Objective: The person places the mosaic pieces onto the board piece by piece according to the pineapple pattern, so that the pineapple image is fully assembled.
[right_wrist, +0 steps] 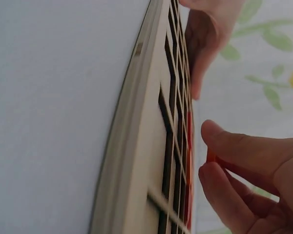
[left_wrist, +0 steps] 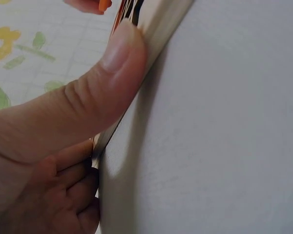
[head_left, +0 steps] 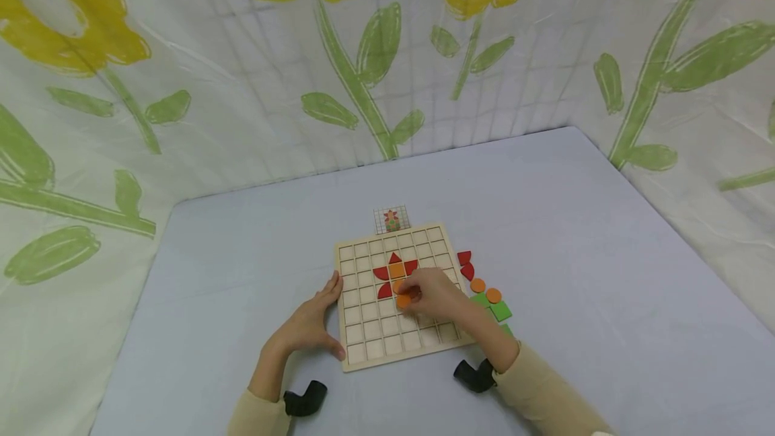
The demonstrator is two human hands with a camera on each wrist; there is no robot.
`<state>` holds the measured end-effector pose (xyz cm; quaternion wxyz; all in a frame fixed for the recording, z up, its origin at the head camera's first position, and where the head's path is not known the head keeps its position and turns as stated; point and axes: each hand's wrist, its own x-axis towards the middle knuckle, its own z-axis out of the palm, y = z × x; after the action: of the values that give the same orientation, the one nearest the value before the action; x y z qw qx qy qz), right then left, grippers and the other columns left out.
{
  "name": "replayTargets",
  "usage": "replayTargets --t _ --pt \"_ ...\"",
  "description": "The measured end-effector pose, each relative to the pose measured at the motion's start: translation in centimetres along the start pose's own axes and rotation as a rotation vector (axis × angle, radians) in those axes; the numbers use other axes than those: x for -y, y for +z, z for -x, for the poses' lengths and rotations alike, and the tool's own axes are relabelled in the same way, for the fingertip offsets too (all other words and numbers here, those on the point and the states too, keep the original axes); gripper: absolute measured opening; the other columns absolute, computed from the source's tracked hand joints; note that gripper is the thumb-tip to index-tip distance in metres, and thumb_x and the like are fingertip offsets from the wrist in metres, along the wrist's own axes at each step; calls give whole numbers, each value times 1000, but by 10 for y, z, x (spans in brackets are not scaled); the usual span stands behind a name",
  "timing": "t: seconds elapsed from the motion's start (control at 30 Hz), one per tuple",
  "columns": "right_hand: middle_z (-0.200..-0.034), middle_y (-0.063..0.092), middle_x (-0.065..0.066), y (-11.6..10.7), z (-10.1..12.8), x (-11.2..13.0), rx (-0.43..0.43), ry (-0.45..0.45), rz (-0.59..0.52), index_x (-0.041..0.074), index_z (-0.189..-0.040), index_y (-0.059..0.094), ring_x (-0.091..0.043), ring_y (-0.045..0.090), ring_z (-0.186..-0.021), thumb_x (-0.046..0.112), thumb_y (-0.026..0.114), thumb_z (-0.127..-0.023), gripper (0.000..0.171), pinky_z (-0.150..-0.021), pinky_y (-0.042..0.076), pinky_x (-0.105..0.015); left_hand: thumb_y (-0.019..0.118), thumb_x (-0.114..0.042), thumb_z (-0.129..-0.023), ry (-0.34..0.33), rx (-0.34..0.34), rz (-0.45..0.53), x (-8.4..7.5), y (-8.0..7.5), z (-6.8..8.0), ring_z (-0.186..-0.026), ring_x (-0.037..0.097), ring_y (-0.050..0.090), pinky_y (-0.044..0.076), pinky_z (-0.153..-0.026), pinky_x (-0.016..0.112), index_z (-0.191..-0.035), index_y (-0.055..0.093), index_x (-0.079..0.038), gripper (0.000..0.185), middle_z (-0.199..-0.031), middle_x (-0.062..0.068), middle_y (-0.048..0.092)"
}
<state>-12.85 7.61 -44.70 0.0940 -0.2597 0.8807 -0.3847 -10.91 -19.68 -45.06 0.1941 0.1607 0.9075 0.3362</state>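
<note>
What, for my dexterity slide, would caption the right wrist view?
Right fingers pinch an orange piece over a pale gridded board, the left hand at its far side.

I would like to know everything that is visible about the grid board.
The square grid board looks like pale wood, with a plain rim and thin dividers making square cells. It lies flat, slightly turned, on the pale tabletop. Red and orange pieces sit in some cells. The left hand touches its left edge; the right hand pinches an orange disc above it.
</note>
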Motion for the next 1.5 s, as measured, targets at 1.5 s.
replayTargets --t 1.5 --pt "-80 66 2 16 -11 21 50 57 57 4 -93 75 -13 53 -73 5 80 -78 16 -65 48 -25 96 -19 -48 9 -2 7 1 0 1 -141 48 17 18 -112 61 -150 20 6 130 -159 20 12"
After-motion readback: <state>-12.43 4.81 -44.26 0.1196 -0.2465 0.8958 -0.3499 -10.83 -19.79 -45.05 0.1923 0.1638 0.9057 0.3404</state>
